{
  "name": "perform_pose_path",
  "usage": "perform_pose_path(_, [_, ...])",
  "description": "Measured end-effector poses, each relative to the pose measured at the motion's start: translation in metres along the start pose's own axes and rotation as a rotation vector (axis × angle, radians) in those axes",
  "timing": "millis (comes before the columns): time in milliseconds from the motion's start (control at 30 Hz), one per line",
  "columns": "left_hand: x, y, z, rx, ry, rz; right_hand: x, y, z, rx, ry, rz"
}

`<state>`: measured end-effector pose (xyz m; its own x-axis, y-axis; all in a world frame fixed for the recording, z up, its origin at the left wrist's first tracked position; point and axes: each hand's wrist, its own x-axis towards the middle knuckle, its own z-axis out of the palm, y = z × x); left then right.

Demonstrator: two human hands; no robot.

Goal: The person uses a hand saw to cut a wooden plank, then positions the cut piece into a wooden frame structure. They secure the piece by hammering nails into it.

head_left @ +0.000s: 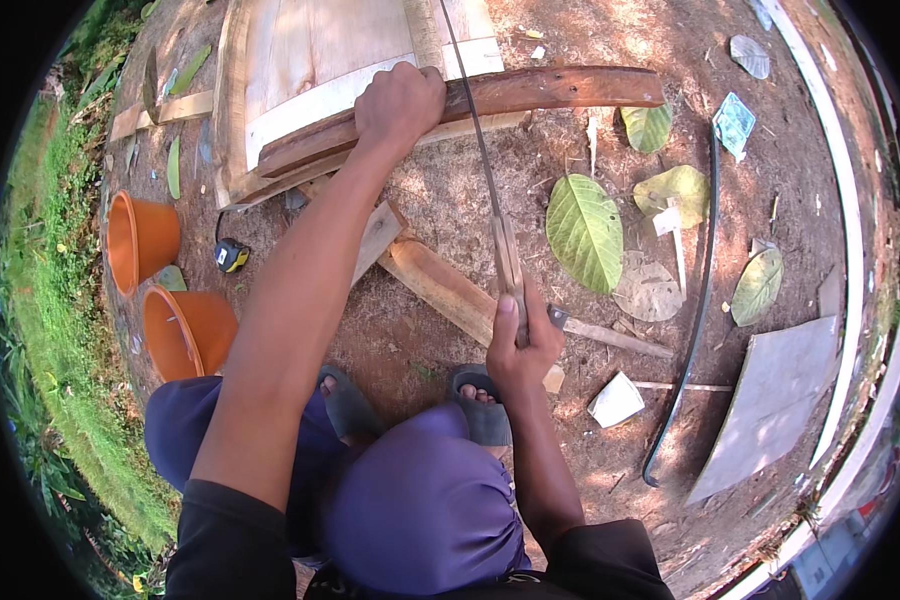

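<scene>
My left hand (400,105) is closed over a reddish-brown wooden beam (560,88), pressing it against a pale wooden panel frame (345,45). In my right hand (526,345) is the wooden handle of a handsaw (483,165), its long dark blade seen almost edge-on. The blade runs away from me across the beam, just right of my left hand. Whether its teeth are in the wood cannot be made out. Under the beam and nearer me lies a curved length of timber (440,282), with a short board (376,238) touching its end.
Two orange buckets (205,325) and a tape measure (232,255) are on the left. At right lie large leaves (584,233), a dark curved strip (698,320), a grey sheet (765,400) and a white cup-like container (616,400). My sandalled feet (480,395) are just below the timber.
</scene>
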<state>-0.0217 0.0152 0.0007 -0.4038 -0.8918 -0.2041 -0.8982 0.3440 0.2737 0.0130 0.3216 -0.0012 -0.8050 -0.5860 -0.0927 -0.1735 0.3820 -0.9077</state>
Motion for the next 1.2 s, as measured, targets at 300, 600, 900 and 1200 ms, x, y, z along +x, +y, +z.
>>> perform_pose_path(300, [0.007,0.005,0.003,-0.076,0.043,0.046,0.003,-0.003,0.000,-0.019,-0.016,0.089])
perform_pose_path(600, [0.000,0.002,0.002,-0.021,-0.039,-0.007,-0.100,0.031,-0.054,0.002,-0.013,-0.032])
perform_pose_path(900, [0.008,-0.005,0.004,-0.066,0.010,0.011,-0.059,0.009,-0.030,-0.020,0.005,-0.039])
perform_pose_path(1200, [0.009,0.002,0.003,-0.050,0.062,0.049,0.034,-0.033,0.008,0.007,-0.002,0.035])
